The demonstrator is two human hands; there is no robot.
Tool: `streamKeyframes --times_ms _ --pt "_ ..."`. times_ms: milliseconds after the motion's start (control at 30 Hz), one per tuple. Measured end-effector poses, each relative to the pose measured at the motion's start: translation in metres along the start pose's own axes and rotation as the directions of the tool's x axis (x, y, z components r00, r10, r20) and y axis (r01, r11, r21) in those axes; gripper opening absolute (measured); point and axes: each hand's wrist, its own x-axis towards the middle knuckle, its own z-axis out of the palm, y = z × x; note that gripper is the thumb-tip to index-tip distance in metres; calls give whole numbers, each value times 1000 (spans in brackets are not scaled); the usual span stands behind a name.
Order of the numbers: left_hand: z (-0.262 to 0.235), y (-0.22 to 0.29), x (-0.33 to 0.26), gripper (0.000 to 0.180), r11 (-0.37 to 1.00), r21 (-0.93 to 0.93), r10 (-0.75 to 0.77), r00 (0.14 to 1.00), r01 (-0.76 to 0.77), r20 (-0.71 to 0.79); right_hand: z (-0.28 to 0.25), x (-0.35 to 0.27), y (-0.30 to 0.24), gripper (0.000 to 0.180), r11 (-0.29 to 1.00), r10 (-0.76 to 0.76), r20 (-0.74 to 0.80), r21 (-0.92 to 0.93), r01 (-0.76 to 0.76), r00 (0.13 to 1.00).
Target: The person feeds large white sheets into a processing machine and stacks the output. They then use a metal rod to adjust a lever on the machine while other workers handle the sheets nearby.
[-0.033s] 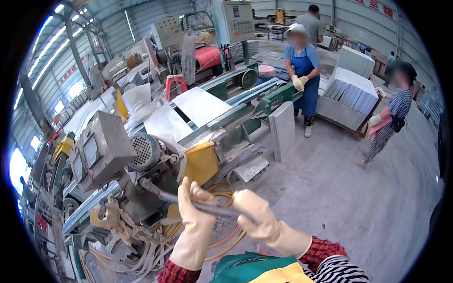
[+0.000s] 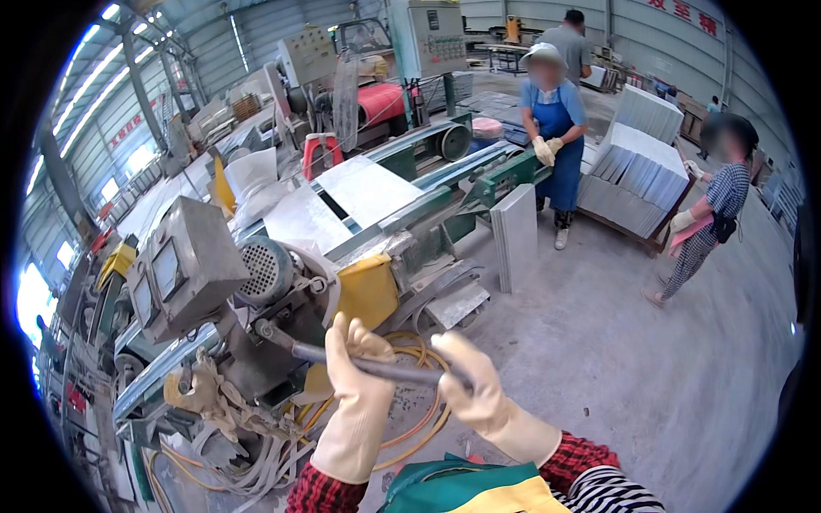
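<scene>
A long dark metal bar slants from a joint on the machine toward my right side, its near end partly hidden by a glove. My left hand, in a cream rubber glove, has its fingers curled around the bar's middle. Closer to the free end, my right hand grips the same bar in a matching glove. Just beyond the bar are the machine's grey round-vented motor, a yellow guard and a dusty metal control box.
Yellow hoses coil on the floor below my hands. Pale slabs lie on the conveyor; others stand upright beside it. A person in a blue apron stands beyond, another by a loaded slab rack.
The bar and both hands have shifted slightly, and the bar tilts a little less. The right hand's upper fingers appear more raised. Both hands stay on the bar.
</scene>
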Motion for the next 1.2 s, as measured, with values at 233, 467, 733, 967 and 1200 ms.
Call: streamKeyframes --times_ms 233,467,733,967,1200 --pt "17 46 -43 35 607 785 -272 960 120 63 30 56 8 29 699 612 -342 657 -284 713" --pt "64 265 -34 27 -712 -57 -187 110 -700 976 41 185 12 29 658 313 -350 750 64 883" --pt "124 334 55 36 -901 -195 -300 230 -388 926 92 309 -24 36 731 223 -73 672 -117 972" --pt "139 297 64 27 -878 -247 -363 235 -410 902 167 361 -65 31 746 -17 200 655 -120 980" --pt "136 300 72 35 -889 -204 -314 222 -409 923 292 319 -166 30 924 -186 408 383 17 894"
